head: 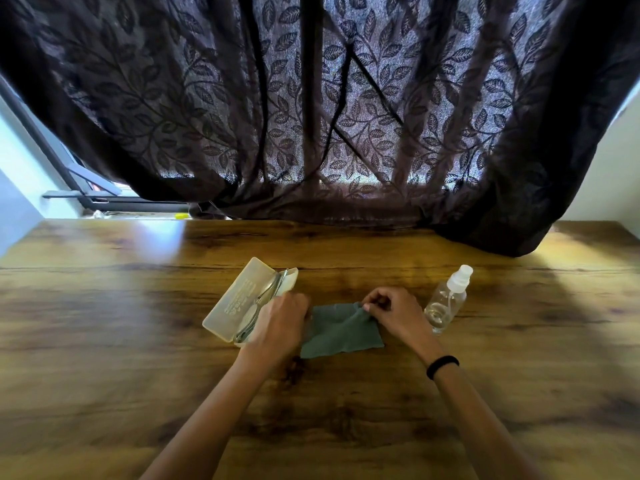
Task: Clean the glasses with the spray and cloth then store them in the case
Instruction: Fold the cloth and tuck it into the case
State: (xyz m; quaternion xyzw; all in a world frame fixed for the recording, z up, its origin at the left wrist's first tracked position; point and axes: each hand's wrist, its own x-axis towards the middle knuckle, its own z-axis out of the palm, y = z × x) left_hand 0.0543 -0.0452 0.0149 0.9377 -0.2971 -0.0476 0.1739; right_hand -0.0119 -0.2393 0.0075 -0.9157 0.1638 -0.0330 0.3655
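Observation:
A translucent cream glasses case (239, 299) lies open on the wooden table (138, 341), left of centre. Thin metal-framed glasses (266, 294) rest inside it. My left hand (280, 323) lies over the case's near right part with fingers curled, touching the left edge of a grey-green cloth (341, 332); what it holds is hidden. My right hand (391, 315) pinches the cloth's upper right corner and lifts it slightly. A clear spray bottle (446, 299) with a white cap lies tilted on the table just right of my right hand.
A dark leaf-patterned lace curtain (346, 116) hangs behind and drapes onto the table's far edge at the right. A window frame (79, 188) shows at the far left. A black band (442, 366) is on my right wrist.

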